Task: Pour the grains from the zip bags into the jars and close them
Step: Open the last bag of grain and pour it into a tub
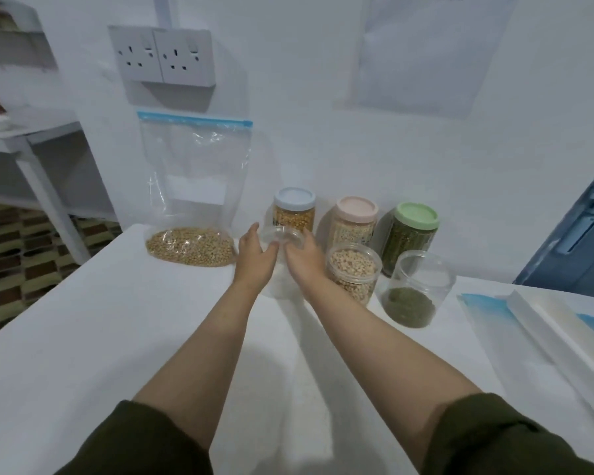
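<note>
Two hands meet around an empty clear jar [282, 258] at the middle of the white table [83, 337]: our left hand [254, 258] lies against its left wall with the fingers fairly straight, and our right hand [304, 257] cups its right wall, thumb near the rim; how firmly either one grips we cannot tell. Just left of the jar, the zip bag [192, 207] leans upright against the far wall, its blue seal at the top and pale tan grains pooled in the bottom. To the right stand two lidless jars, one nearly full of cream-coloured beans [354, 272] and one with a shallow layer of green grains [415, 296], and behind them three lidded jars with blue [295, 200], pink [356, 209] and green [416, 216] tops. Flat emptied bags [546, 337] lie at the right edge. We judge the step in hand to be placing this jar for the last pour. To do it well, we should set it squarely, clear of the open bean jar, keep one hand steadying it, open the seal fully, pinch a bag corner into a spout over the mouth, and tip slowly so the grains do not surge over the rim.
</note>
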A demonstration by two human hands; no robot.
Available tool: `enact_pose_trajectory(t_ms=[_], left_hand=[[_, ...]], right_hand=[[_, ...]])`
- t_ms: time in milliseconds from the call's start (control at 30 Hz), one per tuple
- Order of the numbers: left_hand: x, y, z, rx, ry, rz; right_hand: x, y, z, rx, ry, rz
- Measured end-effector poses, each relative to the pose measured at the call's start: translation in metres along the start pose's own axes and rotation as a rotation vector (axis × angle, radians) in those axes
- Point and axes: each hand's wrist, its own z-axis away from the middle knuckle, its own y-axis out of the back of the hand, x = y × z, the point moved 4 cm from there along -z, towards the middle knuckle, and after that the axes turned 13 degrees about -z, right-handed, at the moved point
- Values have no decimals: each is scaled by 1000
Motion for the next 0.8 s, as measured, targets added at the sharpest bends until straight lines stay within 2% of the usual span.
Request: enact_pose_trajectory(t_ms=[100,433,567,800], left_hand=[[-19,-4,7,-72,17,91],[-38,6,81,-12,50,221],[-30,7,127,-8,79,291],[-9,-2,183,-54,55,257]], right_hand=[[9,-2,5,-53,-62,16],[30,19,68,-78,-88,-27],[35,42,110,-36,-47,14],[40,75,172,83,2,13]])
